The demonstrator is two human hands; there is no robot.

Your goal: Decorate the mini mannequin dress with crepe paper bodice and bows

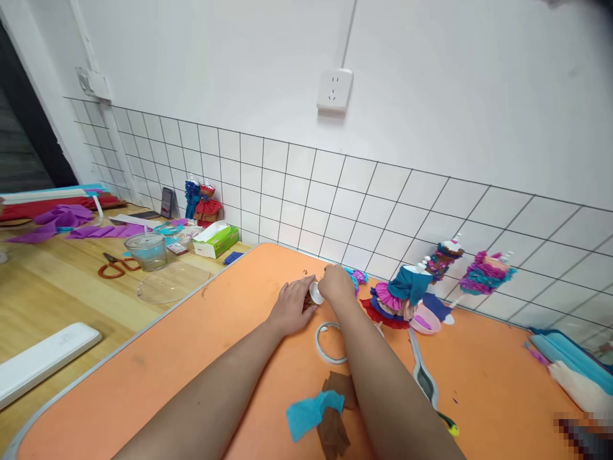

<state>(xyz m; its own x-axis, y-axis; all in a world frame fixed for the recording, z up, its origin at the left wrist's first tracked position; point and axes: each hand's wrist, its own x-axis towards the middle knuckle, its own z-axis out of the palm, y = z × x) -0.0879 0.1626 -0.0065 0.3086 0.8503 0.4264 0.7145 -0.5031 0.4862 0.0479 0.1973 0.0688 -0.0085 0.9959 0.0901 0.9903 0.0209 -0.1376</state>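
Note:
Both hands meet over the far part of the orange table (201,358). My left hand (292,308) is curled, its fingers closed on a small brown piece of paper. My right hand (338,283) is closed on a small white round object (316,292) held against that brown piece. A white ring (324,348) lies on the table just in front of my right wrist. Blue and brown crepe paper scraps (322,414) lie nearer, beside my right forearm.
Small figures dressed in layered crepe paper (400,295) stand along the tiled wall, with a pink dish (425,322). A glue gun (426,377) lies at the right. On the wooden table to the left are red scissors (113,265), a clear bowl (147,250), a green tissue box (216,239) and purple paper (62,220).

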